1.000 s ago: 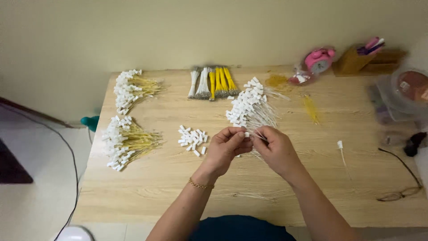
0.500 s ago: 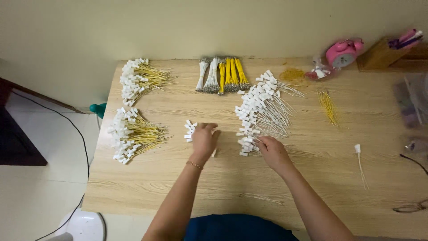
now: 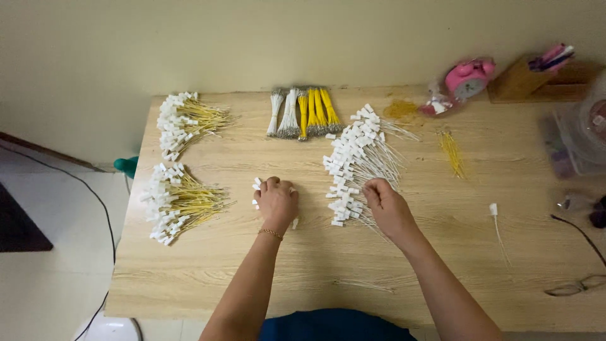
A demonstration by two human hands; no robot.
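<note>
The left hand [image 3: 276, 203] is laid palm down, fingers curled over a small heap of white plugs [image 3: 257, 189] on the wooden table [image 3: 315, 278]. The right hand [image 3: 386, 207] is pressed on the near end of a long pile of white-tipped wires [image 3: 356, 161]; its grip cannot be told.

Pink alarm clock [image 3: 470, 77] sits by the wall, wooden pen holder [image 3: 519, 80] right beside it, eyeglasses [image 3: 577, 285] well away.
</note>
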